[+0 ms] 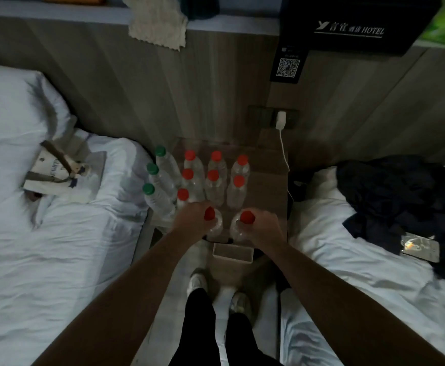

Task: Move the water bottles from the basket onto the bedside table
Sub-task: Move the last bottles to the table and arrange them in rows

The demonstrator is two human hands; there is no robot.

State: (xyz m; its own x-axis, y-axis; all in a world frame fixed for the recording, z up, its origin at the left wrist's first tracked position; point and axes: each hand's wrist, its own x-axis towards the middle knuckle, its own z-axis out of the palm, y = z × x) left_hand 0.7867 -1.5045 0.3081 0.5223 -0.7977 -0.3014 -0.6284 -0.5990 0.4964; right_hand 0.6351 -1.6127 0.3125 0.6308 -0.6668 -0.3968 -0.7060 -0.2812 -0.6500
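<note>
The wooden bedside table [266, 191] stands between two beds. Several clear bottles with red caps [213, 178] stand on it in rows, and three green-capped bottles [152, 169] line its left edge. My left hand [193, 219] grips a red-capped bottle [210, 214] by its neck at the table's front edge. Just to the right, my right hand [262, 225] holds another red-capped bottle [247, 217] the same way. Both bottles are upright. A white basket [232, 253] sits on the floor just below the table front, and no bottle shows inside it.
A bed [57, 233] with a tote bag [57, 171] lies to the left. The bed on the right [361, 260] carries dark clothes [398, 196]. A white charger [281, 120] with its cable hangs at the table's back right. My feet [216, 291] stand in the narrow aisle.
</note>
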